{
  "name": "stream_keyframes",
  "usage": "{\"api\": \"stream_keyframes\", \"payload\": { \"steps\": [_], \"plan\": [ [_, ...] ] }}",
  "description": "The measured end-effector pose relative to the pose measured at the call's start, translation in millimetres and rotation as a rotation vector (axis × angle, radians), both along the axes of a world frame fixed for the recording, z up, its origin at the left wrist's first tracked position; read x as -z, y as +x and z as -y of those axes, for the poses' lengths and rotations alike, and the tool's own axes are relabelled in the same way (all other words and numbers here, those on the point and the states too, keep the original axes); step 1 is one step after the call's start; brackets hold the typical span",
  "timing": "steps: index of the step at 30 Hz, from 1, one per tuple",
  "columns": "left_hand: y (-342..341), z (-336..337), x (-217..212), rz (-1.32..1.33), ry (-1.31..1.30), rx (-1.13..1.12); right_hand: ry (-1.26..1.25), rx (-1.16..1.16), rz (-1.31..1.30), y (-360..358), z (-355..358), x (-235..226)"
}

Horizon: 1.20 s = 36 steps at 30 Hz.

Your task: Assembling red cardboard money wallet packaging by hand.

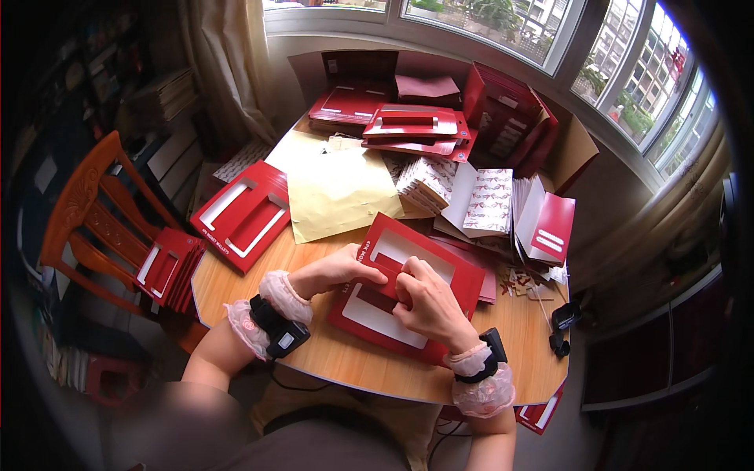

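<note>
A flat red cardboard sheet (440, 271) with white rectangular cut-out windows lies on the round wooden table (345, 357) in front of me. My left hand (342, 269) grips its left edge, thumb on top. My right hand (428, 302) presses fingers on the red strip between the two windows. Both wrists wear black devices and frilly pink cuffs.
A yellow envelope (338, 192) lies behind the sheet. More red sheets lie at the left table edge (243, 212) and on an orange wooden chair (169, 267). Patterned white inserts (491, 200), red folded boxes (550, 228) and stacks (412, 125) fill the back. Small black gadgets (564, 318) sit right.
</note>
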State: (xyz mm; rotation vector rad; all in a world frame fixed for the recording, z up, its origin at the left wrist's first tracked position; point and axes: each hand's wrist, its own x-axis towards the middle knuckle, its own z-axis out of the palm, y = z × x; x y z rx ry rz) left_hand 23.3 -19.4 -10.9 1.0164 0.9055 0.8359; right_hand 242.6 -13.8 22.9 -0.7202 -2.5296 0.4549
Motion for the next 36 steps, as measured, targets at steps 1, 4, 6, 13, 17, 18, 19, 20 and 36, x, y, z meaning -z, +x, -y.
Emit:
{"api": "stream_keyframes", "payload": {
  "steps": [1,4,6,13,17,18,19,20,36],
  "plan": [
    [0,0,-1,-0.002,0.000,0.003,0.043,0.011,-0.012,-1,1,1],
    [1,2,-2,-0.016,-0.007,0.002,0.123,0.046,-0.006,-6,4,6],
    [0,1,-1,-0.036,-0.015,0.008,0.161,0.064,0.011,-7,5,6],
    [1,1,-4,0.021,-0.012,0.063,0.163,0.107,0.065,-5,5,4],
    [1,-2,-1,0.181,-0.020,0.030,0.186,0.176,0.013,4,-3,2],
    [-2,-3,-2,0.212,-0.096,-0.006,0.179,0.183,0.015,6,-6,-1],
    [-5,-5,-2,0.243,-0.171,-0.043,0.180,0.176,0.014,7,-7,-2],
    [-11,-9,7,0.358,-0.189,0.004,0.177,0.190,0.020,8,-8,-2],
    [-12,-9,10,0.207,-0.075,-0.051,0.153,0.217,0.046,10,-10,-1]
  ]
}}
